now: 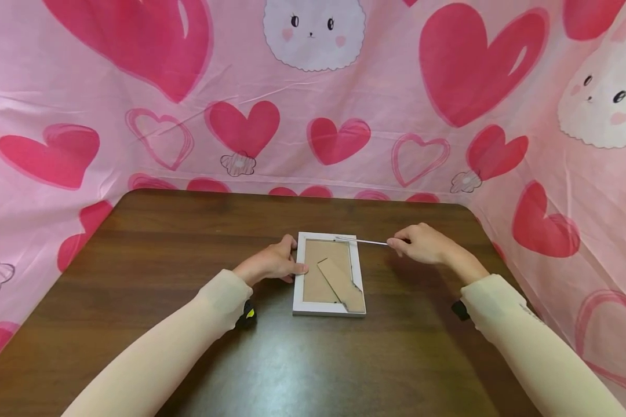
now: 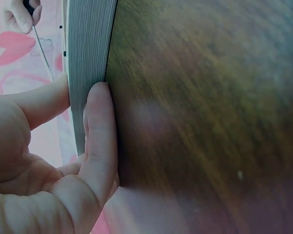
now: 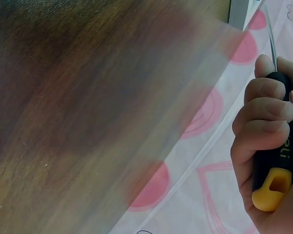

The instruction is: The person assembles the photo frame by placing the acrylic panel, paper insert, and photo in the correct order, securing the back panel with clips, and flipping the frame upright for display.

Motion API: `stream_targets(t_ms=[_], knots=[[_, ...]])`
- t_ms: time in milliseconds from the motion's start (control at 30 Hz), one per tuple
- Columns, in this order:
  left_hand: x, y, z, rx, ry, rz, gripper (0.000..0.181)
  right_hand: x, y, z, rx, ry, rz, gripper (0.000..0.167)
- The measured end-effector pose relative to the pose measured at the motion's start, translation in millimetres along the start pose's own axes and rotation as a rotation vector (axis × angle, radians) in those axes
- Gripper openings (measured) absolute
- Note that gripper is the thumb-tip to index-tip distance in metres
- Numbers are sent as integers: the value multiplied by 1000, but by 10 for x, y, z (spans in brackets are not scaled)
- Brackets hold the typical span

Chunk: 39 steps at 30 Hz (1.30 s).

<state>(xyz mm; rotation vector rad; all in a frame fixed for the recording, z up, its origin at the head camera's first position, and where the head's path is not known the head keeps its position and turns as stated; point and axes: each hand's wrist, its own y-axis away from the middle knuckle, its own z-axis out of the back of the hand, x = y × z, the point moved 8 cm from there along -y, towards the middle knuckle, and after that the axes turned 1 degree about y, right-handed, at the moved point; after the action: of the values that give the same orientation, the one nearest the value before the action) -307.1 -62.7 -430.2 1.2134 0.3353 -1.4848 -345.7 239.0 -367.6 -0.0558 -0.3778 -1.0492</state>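
Note:
A white picture frame lies back side up on the table, its brown backing and slanted stand showing. My left hand grips the frame's left edge, thumb on top; in the left wrist view its fingers lie along the frame's ridged side. My right hand holds a screwdriver, its thin metal shaft reaching left to the frame's top inner edge. In the right wrist view the fingers curl round the black and yellow handle.
The frame rests on a dark brown wooden table with rounded far corners. Pink cloth printed with hearts and white animal faces hangs behind the table and along its sides. A dark band is at each wrist.

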Motion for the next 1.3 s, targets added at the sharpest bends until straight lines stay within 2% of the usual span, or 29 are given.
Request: stream_targets(t_ms=[400, 500, 767, 1000, 1067, 1300], knots=[[-2, -4, -12, 0, 12, 5, 59, 7, -31, -44, 22, -28, 8, 40], [-7, 4, -10, -3, 6, 7, 59, -11, -39, -59, 41, -34, -11, 41], [-14, -4, -8, -9, -8, 6, 61, -116, -50, -130, 204, -159, -129, 47], [-2, -16, -19, -11, -7, 3, 61, -176, -59, -258, 438, -369, -212, 51], [-2, -14, -27, -9, -7, 2, 61, -165, -58, -249, 470, -373, -217, 51], [-17, -6, -15, -10, -19, 9, 62, -94, -70, -178, 496, -326, -222, 51]])
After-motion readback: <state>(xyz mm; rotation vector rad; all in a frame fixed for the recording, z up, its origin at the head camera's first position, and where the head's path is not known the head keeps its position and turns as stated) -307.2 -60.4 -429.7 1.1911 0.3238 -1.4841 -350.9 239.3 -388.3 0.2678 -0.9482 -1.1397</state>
